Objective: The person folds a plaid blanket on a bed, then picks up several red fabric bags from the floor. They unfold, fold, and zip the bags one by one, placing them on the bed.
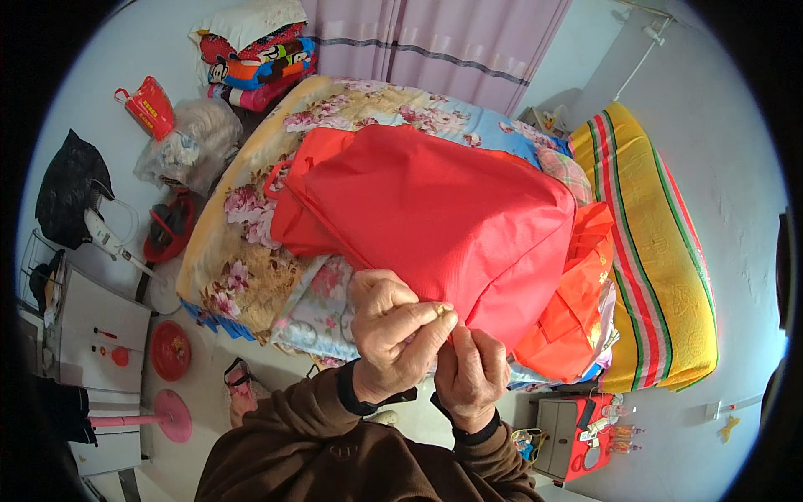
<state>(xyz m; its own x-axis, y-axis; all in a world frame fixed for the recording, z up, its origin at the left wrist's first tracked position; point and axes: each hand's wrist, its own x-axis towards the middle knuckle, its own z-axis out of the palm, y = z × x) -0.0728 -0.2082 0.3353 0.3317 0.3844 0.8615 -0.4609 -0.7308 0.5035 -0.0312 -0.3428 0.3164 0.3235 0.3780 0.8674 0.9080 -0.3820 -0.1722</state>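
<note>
A large, full red fabric bag [433, 207] rests on the bed in front of me, its near corner raised toward my body. My left hand [389, 336] pinches the near edge of this bag between thumb and forefinger. A small gold-coloured piece [444, 309] shows at those fingertips; it is too small to tell what it is. Close beside it, my right hand [472, 373] has its fingers curled on the same edge. The fabric between and under the fingers is mostly hidden. A seam or zip line runs along the bag's left side.
The bed carries a floral blanket [251, 270]. Another red bag [564, 320] lies to the right, against a yellow striped cover [640, 263]. A small cabinet [555, 433] stands at the lower right. On the left floor are a red basin [170, 350] and a pink round base [172, 415].
</note>
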